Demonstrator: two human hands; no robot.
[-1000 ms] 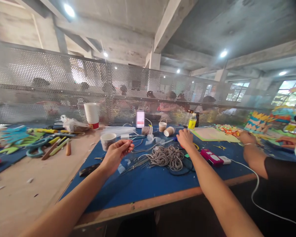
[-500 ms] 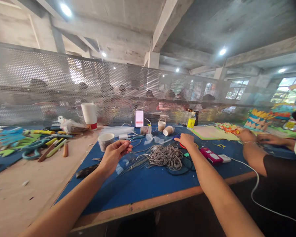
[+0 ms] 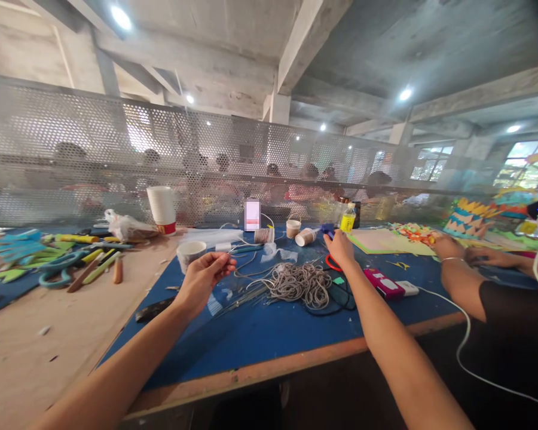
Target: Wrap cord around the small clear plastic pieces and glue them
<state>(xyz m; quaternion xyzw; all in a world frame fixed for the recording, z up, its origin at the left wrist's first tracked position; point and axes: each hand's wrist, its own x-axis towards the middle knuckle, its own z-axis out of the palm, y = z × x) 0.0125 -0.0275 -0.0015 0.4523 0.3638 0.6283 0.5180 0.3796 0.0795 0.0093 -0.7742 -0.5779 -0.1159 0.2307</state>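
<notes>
My left hand (image 3: 201, 279) is raised over the blue mat (image 3: 269, 328), thumb and fingers pinched on a thin grey wire (image 3: 244, 261) that trails right toward a tangle of grey cord (image 3: 298, 283). My right hand (image 3: 339, 246) is farther back, just beyond the tangle, closed on a red-handled tool (image 3: 330, 263); its red loop shows below the palm and a blue part above the fingers. A paper cup (image 3: 189, 254) stands just left of my left hand.
A pink device (image 3: 383, 282) with a white cable lies right of the tangle. A phone (image 3: 252, 215), a thread spool (image 3: 264, 235), small cups and a yellow bottle (image 3: 348, 221) stand at the back. A co-worker's hands (image 3: 448, 246) work at the right. Foam pieces and teal scissors (image 3: 63, 266) lie left.
My right hand dropped onto the mat by the red-handled tool, then rose with it in its grip. My left hand kept its pinch on the wire and drifted slightly left.
</notes>
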